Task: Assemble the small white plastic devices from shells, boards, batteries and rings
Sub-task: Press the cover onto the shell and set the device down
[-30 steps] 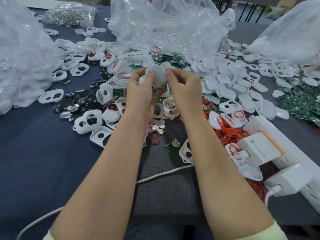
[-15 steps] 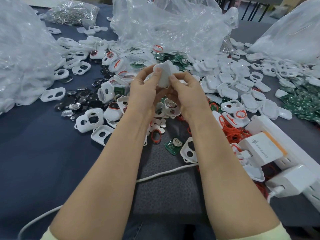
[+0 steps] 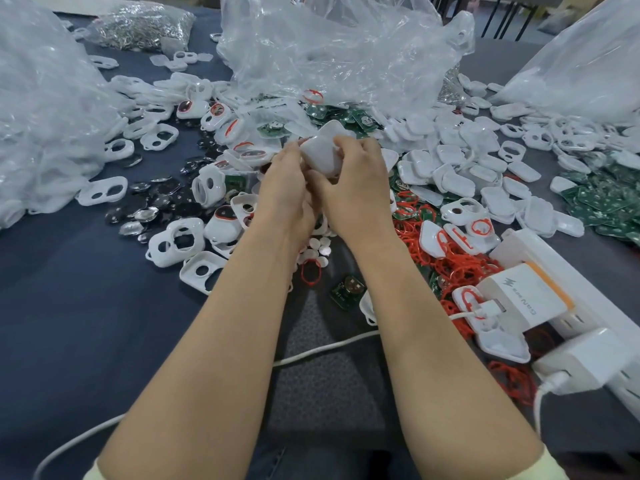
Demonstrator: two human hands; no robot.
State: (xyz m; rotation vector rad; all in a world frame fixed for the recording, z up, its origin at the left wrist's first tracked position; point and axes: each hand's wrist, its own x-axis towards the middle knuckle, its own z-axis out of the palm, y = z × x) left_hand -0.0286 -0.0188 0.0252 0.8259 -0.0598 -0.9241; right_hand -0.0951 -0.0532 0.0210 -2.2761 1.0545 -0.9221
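- The small white rounded plastic device (image 3: 323, 155) is held above the dark blue cloth-covered worktop (image 3: 69, 306), between both hands and over the pile of loose parts.
- The left hand (image 3: 284, 188) has its back to the camera, and its curled fingertips grip the device's left edge.
- The right hand (image 3: 356, 188) curls its fingers over the device's top right edge, with its thumb apparently pressed in under it. The 2 hands touch each other below the device.
- The fingers cover the seam, so whether the halves are fully seated cannot be told.
- Compared with 0.5 s ago, the hands have drawn closer together and wrap more of the device. It was pinched upright by the fingertips then, and now it lies tilted with a broad face showing.
- Just below the wrists, a green circuit board with a round silver battery (image 3: 347, 291) and 1 red rubber ring (image 3: 310, 271) lie on the worktop as before.
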